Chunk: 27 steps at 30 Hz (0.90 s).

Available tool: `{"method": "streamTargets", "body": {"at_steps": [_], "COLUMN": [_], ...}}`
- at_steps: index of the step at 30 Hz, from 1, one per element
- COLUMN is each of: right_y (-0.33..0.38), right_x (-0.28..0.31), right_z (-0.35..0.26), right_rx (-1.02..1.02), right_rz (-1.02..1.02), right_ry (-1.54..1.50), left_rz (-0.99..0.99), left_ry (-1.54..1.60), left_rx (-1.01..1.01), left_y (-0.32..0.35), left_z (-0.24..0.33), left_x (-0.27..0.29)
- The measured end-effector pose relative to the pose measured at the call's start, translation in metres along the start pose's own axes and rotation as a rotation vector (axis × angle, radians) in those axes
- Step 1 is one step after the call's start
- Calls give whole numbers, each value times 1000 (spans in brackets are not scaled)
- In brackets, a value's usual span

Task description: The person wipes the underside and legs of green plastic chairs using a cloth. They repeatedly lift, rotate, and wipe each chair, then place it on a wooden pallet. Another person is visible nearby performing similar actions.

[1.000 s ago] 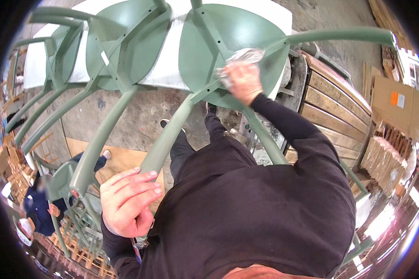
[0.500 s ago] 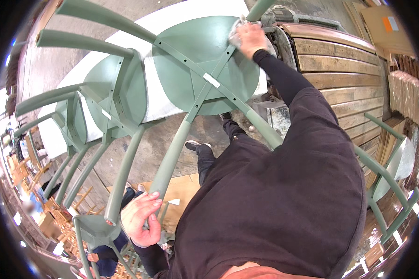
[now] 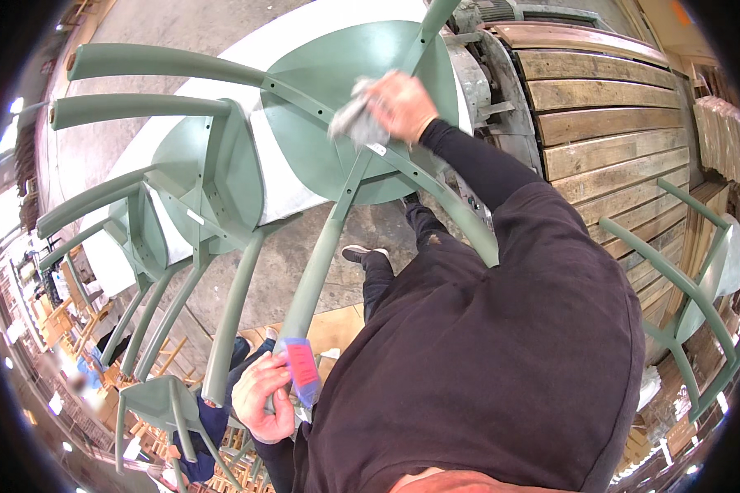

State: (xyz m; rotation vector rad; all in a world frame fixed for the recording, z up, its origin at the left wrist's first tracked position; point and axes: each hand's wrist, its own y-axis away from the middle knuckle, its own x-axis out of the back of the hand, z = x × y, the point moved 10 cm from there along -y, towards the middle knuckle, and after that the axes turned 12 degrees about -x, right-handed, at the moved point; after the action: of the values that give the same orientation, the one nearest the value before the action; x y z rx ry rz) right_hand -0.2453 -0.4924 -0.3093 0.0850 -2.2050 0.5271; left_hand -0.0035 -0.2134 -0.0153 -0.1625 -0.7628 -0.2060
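A green chair lies upside down on a white-covered surface, its seat underside up and its crossed frame bars showing. My right hand is closed on a crumpled grey cloth, which lies over the crossing of the bars and is slightly blurred. Lower left, my left hand is closed around the end of the chair leg that points toward me. Beside its fingers shows a blue-and-red flat patch; I cannot tell what it is.
More green upturned chairs stand in a row at left. A slatted wooden surface lies at right, with another green chair below it. White covering shows beneath the chairs. Another person's shoe appears at lower left.
My right hand with the cloth has moved left and down from the far leg's base to the bars' crossing. The blue-and-red patch now shows by my left hand, which stays on the leg end.
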Motion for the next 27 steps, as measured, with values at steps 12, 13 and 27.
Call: {"method": "streamTargets", "body": {"at_steps": [12,13,27], "right_y": [122,130,126], "right_x": [-14,-8,-6], "right_z": [39,42,44], "right_rx": [-228,-194,-122], "right_rz": [-210,-274,-392], "right_ry": [-68,-115,80], "left_rz": [-79,-105,-122], "left_ry": [6,0,-4], "left_rx": [-20,-28,-45], "left_y": [-4,-6,-10], "left_z": [2,2,4], "left_x": [-7,-6,-8]}}
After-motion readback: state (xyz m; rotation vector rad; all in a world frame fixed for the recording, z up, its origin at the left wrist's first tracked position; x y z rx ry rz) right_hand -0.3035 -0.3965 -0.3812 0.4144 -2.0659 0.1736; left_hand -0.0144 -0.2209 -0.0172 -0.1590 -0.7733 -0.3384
